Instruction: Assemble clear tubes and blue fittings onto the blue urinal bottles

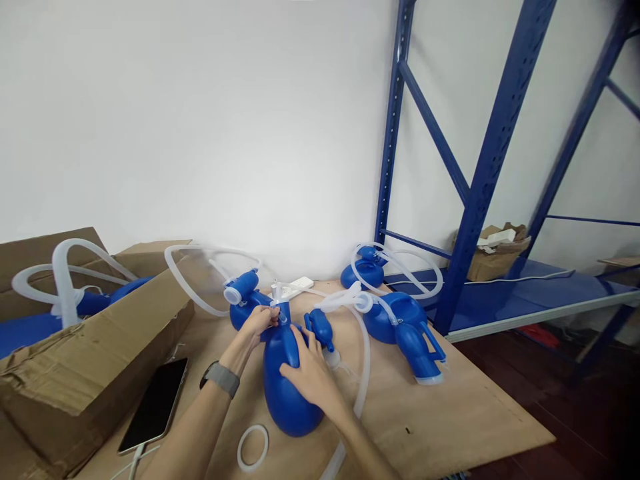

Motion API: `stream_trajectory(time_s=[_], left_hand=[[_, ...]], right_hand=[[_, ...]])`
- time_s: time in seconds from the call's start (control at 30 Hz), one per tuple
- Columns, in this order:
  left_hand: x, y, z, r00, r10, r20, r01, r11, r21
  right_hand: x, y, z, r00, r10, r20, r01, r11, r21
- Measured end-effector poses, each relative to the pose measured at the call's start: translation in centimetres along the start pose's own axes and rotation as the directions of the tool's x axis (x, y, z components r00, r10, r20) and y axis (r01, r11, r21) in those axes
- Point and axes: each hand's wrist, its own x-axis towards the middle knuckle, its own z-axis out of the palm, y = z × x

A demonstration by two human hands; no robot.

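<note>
A blue plastic bottle (287,403) with a narrow neck lies in front of me on the wooden table. My right hand (314,373) grips its body, with the thumb on the near side and the fingers along the far side. At the bottle's neck, my left hand (261,321) is pinched closed; whatever small thing is between its fingertips cannot be made out. A small blue container (320,327) lies just beyond my right hand. Close behind my left hand is another blue bottle with a white-capped spout (243,287). A white ring (253,448) lies on the table nearer to me.
To the left, an open cardboard box (95,340) holds blue bottles and clear tubing (63,277). Beside it lies a phone (155,405) with a cable. More blue bottles (417,350) with tubing and a white power strip (295,288) are behind. A blue shelf rack (473,220) stands right.
</note>
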Motion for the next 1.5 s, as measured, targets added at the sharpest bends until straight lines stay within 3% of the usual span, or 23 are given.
stream_trajectory(time_s=[0.13,0.3,0.53,0.73,0.9,1.1,1.2,1.33,1.43,1.5], left_hand=[[-0.8,0.5,-0.7,0.996,-0.066,0.055,0.062,0.995,0.073],[-2.4,0.3,-0.3,0.999,-0.050,0.019,0.048,0.996,0.074],[-2.3,0.0,1.1,0.998,-0.052,-0.037,0.050,0.998,-0.037],[-2.3,1.1,0.7,0.985,-0.168,0.045,0.173,0.966,-0.192],[-2.1,2.9,-2.3,0.971,-0.189,0.145,0.228,0.912,-0.342],[0.2,6.3,-7.4,0.989,-0.078,0.124,0.123,0.898,-0.422],[0.4,6.7,-9.0,0.989,-0.073,0.129,0.110,0.943,-0.315],[-1.4,5.1,-11.0,0.987,-0.079,0.139,0.090,0.993,-0.077],[-3.5,3.2,-12.1,0.998,-0.030,0.057,0.023,0.993,0.119],[-5.1,2.1,-12.2,0.998,0.060,-0.036,-0.051,0.976,0.210]], right_hand=[[0.3,0.3,0.1,1.000,-0.023,-0.005,0.023,1.000,-0.008],[0.8,1.1,1.1,0.997,-0.053,-0.062,0.052,0.998,-0.023],[0.6,0.4,1.1,0.997,-0.018,-0.069,0.013,0.998,-0.067],[0.5,0.0,0.5,0.999,-0.007,-0.048,0.004,0.999,-0.052],[-0.2,1.3,-1.0,0.996,-0.091,0.012,0.090,0.996,0.019],[-1.5,2.7,-2.2,0.967,-0.227,0.113,0.213,0.969,0.129],[-1.7,3.1,-2.5,0.959,-0.243,0.147,0.217,0.961,0.173],[-1.3,3.9,-3.6,0.912,-0.323,0.252,0.265,0.935,0.237],[-0.7,4.5,-4.9,0.868,-0.380,0.321,0.302,0.915,0.267],[-0.5,4.6,-5.6,0.862,-0.372,0.343,0.303,0.922,0.240]])
